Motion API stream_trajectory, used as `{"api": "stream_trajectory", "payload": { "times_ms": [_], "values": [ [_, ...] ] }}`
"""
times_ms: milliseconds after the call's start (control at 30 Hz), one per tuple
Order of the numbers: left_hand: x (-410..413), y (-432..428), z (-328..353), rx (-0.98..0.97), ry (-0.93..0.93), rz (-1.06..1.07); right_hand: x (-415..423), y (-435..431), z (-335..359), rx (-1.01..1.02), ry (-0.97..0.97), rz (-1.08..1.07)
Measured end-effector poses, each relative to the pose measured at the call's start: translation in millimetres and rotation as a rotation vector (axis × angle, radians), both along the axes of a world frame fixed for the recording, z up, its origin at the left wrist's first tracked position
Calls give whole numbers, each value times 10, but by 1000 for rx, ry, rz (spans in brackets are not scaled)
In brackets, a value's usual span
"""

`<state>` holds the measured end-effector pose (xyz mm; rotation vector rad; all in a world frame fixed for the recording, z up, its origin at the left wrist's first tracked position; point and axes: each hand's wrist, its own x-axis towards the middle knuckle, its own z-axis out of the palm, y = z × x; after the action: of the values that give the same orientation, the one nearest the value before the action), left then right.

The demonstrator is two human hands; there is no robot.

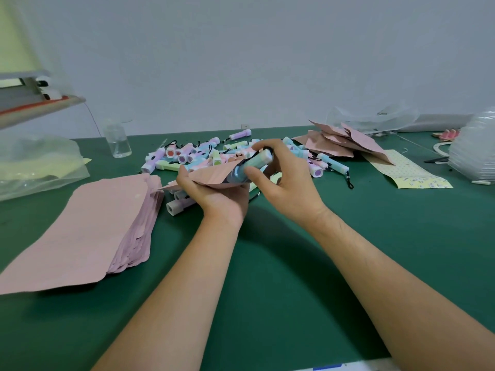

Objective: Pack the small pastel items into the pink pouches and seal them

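My left hand [214, 195] holds an open pink pouch [211, 175] just above the green table [267, 277]. My right hand [284, 180] grips a pale blue pastel item [254, 163] with a black cord, its lower end inside the pouch mouth. Behind the hands lies a heap of pastel items [192, 153] in pink, purple, blue and yellow. A thick stack of flat pink pouches [88, 231] lies at the left. A loose pile of pink pouches [342, 143] sits at the back right.
A clear plastic bottle [117, 140] stands at the back left beside a clear plastic bag [34, 167]. A yellow patterned sheet [407, 172] and crumpled clear plastic [476, 148] lie at the right. A wall runs behind the table.
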<state>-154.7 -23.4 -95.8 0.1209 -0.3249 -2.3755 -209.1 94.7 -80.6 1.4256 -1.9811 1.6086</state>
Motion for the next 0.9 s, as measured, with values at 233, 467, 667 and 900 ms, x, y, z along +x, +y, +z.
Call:
{"api": "stream_trajectory", "payload": {
  "times_ms": [233, 467, 667, 900],
  "values": [
    [31, 5, 31, -2, -52, 18, -8, -5, 12, -3, -30, -6],
    [56, 78, 80, -67, -129, 67, -3, 12, 60, 116, -159, -109],
    [25, 310, 125, -217, -219, 25, 85, -19, 72, 116, -430, -73],
    [-14, 452, 45, -297, -373, -78, 68, -20, 65, 290, -468, -8]
  ]
}}
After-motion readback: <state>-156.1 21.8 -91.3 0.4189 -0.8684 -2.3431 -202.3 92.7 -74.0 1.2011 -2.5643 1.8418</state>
